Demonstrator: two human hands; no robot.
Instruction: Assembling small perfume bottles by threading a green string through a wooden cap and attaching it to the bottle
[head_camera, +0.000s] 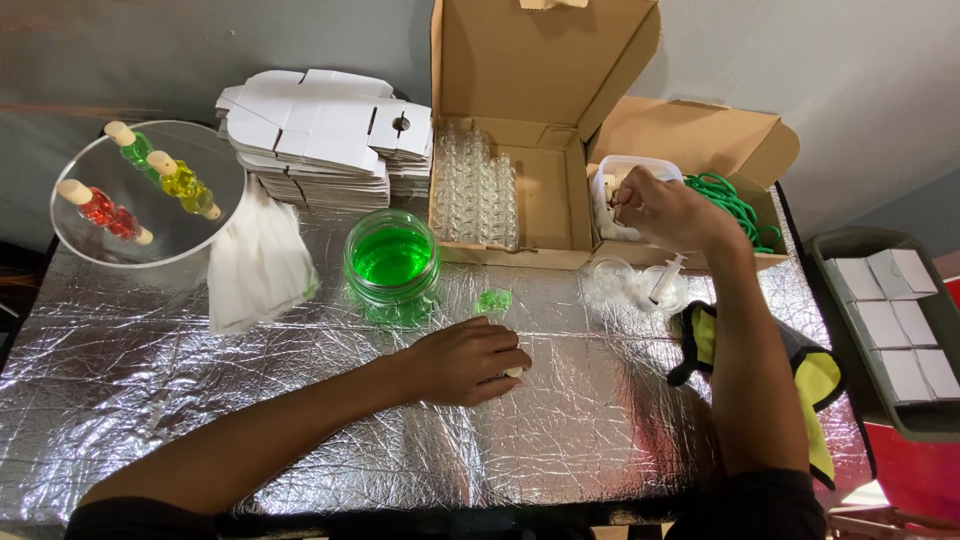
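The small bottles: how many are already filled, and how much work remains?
Done: three filled, corked bottles, green, yellow and red, lie on the clear round dish. In hand: the left hand rests on the foil table over a small item; the right hand reaches into the white tub. Left: many empty bottles in the cardboard box, and the jar of green liquid.

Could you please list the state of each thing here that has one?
Jar: open, holds green liquid.
Big box: lid up, clear vials inside.
Tub: open, right hand reaching in.
Flat cartons: unfolded, stacked.
Bowl bottles: filled, corked.
Left hand: on the foil, over a small corked thing.
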